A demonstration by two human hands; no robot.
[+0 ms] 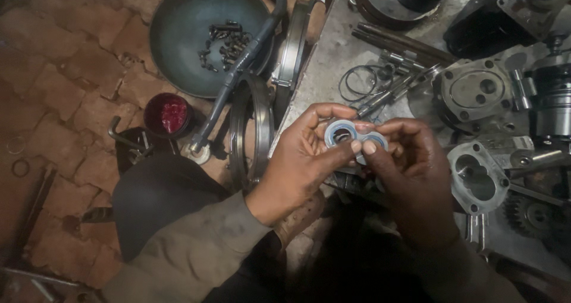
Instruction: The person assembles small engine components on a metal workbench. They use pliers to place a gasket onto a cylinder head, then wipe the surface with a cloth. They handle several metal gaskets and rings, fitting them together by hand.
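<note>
The person wears a long-sleeved work garment of dull grey-khaki cloth. The left sleeve (196, 249) enters from 7 o'clock, loosely creased, and ends in a plain cuff at the wrist, with faint dark smudges along the forearm. The right sleeve (470, 279), at 5 o'clock, is darker in the shade and its cuff is hard to make out. Both the left hand (300, 163) and the right hand (410, 172) are bare: no gloves, rings or watch show. Dark trousers cover the knee (154, 196) at 8 o'clock.

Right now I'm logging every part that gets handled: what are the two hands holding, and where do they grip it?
Both hands hold one figure-eight metal plate: left hand pinches its left lobe at the rim, right hand grips its right lobe.
</note>
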